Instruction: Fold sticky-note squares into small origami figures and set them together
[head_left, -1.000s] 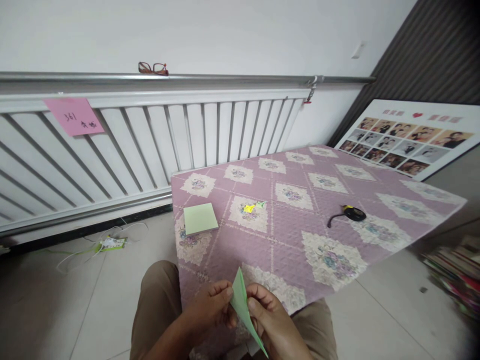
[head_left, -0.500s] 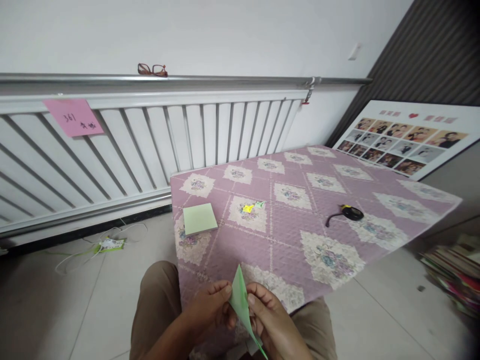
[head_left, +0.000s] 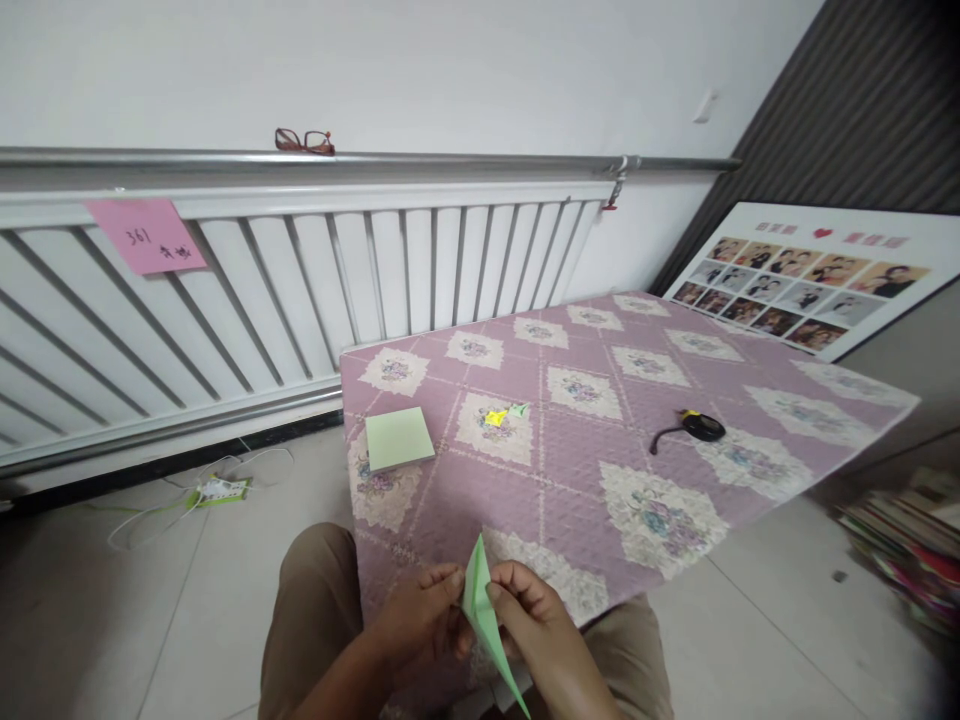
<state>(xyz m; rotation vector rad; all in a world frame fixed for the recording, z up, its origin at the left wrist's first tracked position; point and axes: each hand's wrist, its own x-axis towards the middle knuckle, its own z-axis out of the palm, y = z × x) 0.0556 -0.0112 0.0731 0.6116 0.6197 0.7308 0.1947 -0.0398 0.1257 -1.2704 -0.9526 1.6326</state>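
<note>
A folded sheet of green paper [head_left: 483, 610] is held up between both hands at the table's near edge, its pointed tip upward and its long tail hanging down. My left hand [head_left: 420, 615] pinches its left side with thumb and fingers. On the other side, my right hand [head_left: 536, 625] grips the paper, thumb pressed against its face. Farther off on the purple flowered tablecloth [head_left: 517, 500] lies a pad of pale green paper [head_left: 400, 438]. Near it are a small yellow folded paper piece [head_left: 495, 418] and a small light-green one [head_left: 517, 410].
A black and yellow tape measure [head_left: 703, 427] with a strap lies on the table's right part. A white radiator [head_left: 420, 270] runs behind, with glasses [head_left: 304, 141] on its pipe. A photo board [head_left: 802, 270] leans at the back right; a power strip [head_left: 219, 491] lies on the floor.
The right thumb and fingers have shifted slightly up and left along the green paper, and its right side opens a little wider. The left hand stays nearly still.
</note>
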